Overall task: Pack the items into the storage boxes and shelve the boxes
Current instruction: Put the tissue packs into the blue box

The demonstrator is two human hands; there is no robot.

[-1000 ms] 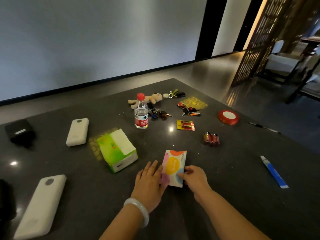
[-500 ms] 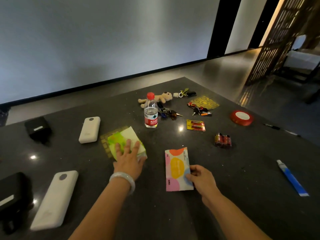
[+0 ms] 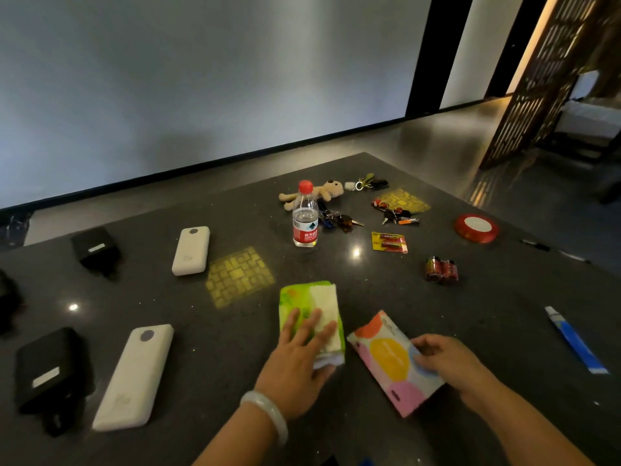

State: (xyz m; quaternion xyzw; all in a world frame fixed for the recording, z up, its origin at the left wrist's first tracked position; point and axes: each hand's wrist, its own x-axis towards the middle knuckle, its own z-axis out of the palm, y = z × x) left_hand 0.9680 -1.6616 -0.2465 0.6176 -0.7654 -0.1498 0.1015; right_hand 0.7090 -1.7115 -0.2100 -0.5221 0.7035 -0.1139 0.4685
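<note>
Now green tissue pack under left hand; colourful pack in right hand.

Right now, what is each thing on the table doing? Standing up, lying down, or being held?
Bottle: upright, red cap on.
Green tissue pack: flat, left hand holds it.
Colourful pack: flat, right hand grips it.
White power banks: lying flat.
Teddy: lying down.
Tape roll: lying flat.
Blue tube: lying flat.
</note>
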